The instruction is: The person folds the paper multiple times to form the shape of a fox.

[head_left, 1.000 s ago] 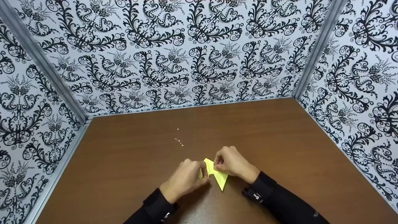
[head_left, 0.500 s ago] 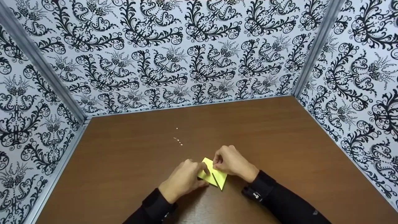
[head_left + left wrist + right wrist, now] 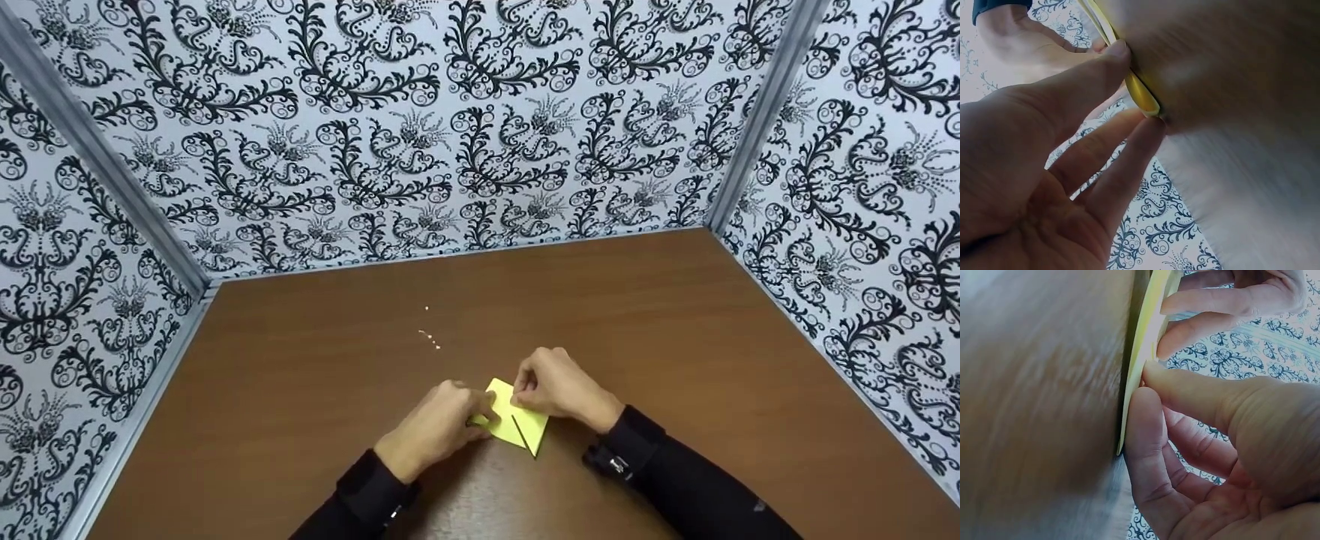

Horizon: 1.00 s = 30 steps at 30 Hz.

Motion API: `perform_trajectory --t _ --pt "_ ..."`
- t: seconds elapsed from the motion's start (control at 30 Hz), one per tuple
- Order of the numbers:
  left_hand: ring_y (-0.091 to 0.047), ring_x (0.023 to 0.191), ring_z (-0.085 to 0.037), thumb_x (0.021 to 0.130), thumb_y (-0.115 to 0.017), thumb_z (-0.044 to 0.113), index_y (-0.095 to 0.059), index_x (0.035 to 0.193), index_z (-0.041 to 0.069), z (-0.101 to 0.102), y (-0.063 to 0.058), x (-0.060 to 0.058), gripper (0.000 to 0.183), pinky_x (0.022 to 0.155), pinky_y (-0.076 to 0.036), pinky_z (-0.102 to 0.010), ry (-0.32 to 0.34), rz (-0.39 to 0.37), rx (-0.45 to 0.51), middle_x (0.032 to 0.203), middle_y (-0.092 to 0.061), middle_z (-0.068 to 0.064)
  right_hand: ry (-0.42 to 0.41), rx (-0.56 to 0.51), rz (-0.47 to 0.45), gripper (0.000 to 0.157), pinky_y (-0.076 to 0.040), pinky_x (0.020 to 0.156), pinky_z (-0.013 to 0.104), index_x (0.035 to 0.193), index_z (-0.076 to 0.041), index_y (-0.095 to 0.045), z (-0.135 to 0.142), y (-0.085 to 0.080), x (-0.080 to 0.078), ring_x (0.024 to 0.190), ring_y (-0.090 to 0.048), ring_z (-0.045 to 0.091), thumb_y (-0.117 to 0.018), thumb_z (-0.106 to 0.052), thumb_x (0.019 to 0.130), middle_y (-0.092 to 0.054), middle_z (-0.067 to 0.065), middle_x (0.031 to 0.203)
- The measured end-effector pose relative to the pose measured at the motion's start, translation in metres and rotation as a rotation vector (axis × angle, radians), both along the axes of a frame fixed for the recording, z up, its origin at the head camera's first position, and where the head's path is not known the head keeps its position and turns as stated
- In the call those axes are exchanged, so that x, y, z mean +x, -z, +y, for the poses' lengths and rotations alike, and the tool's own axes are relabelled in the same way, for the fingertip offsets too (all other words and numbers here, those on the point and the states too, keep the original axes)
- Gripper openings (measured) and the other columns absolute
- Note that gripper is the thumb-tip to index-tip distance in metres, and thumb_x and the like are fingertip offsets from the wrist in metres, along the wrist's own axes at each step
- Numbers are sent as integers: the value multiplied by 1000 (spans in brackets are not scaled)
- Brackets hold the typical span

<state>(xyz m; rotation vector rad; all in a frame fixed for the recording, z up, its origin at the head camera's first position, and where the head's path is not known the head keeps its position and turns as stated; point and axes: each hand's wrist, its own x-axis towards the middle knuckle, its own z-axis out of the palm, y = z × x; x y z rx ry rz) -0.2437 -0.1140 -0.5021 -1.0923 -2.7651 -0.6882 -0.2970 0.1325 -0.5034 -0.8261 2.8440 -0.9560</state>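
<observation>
A folded piece of yellow paper lies on the brown table between the two hands. Down its near part runs a narrow dark slit between two folded flaps. On its left side, my left hand pinches the edge, thumb on top; in the left wrist view the paper bulges into a rounded loop between thumb and fingertips. From the right, my right hand has its thumb and index finger together at the paper's upper middle. Seen edge-on in the right wrist view, the paper lies close along the tabletop.
Several tiny white specks are scattered on the wooden table beyond the left hand. Patterned black-and-white panels enclose the table at the back and both sides, with grey posts at the corners.
The paper's left flap, standing raised a second ago, now lies down beside the right one, leaving the slit. My left hand has shifted slightly left; the right hand has hardly moved.
</observation>
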Motion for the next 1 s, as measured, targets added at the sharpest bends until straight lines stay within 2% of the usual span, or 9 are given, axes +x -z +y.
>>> perform_trajectory --t 0.2,0.3,0.43,0.53,0.6,0.67,0.83,1.0 --pt "-79 93 -18 91 -98 9 -92 104 12 -2 2 -5 15 85 -63 -28 32 15 5 100 -90 4 29 -2 -49 18 -55 69 25 79 -18 -86 0 -2 -1 71 -67 6 -98 -10 90 -80 -6 79" --pt "-81 102 -22 92 -96 6 -93 109 12 -4 2 -6 18 91 -67 -29 30 -9 4 117 -91 -3 34 -8 -87 20 -54 66 24 78 -18 -86 0 -3 1 66 -66 6 -99 -12 90 -79 -6 77" --pt "-85 116 -30 93 -92 1 -93 112 9 -5 2 -5 21 105 -69 -41 35 -57 7 137 -86 -15 27 -25 -109 21 -50 60 21 77 -18 -86 1 -3 4 54 -62 4 -99 -15 92 -78 -6 70" --pt "-85 124 -32 92 -91 -1 -92 113 6 -5 2 -5 22 120 -62 -56 52 -80 12 136 -86 -16 25 -42 -113 21 -47 57 20 77 -17 -86 1 -2 5 50 -59 3 -99 -15 94 -78 -6 68" --pt "-85 126 -30 92 -91 0 -92 113 6 -4 1 -5 22 126 -57 -61 59 -75 7 133 -87 -15 29 -48 -118 20 -47 56 20 78 -16 -86 2 -1 6 50 -59 3 -99 -16 94 -77 -7 69" --pt "-86 125 -29 92 -91 1 -92 113 7 -4 1 -5 21 124 -59 -59 62 -66 0 133 -87 -14 32 -56 -123 21 -46 55 19 78 -15 -86 2 -1 6 50 -60 3 -98 -15 94 -77 -6 69" --pt "-86 118 -30 93 -92 1 -93 110 9 -5 1 -6 19 104 -70 -41 67 -38 -6 131 -88 -15 43 -64 -130 21 -47 55 20 77 -14 -86 1 0 6 51 -61 4 -98 -15 94 -77 -6 69" --pt "-86 118 -30 95 -91 0 -93 110 9 -5 1 -8 18 101 -71 -35 67 -40 -11 130 -88 -14 68 -53 -136 24 -48 54 21 75 -15 -85 -2 0 6 50 -60 5 -100 -17 93 -77 -7 67"
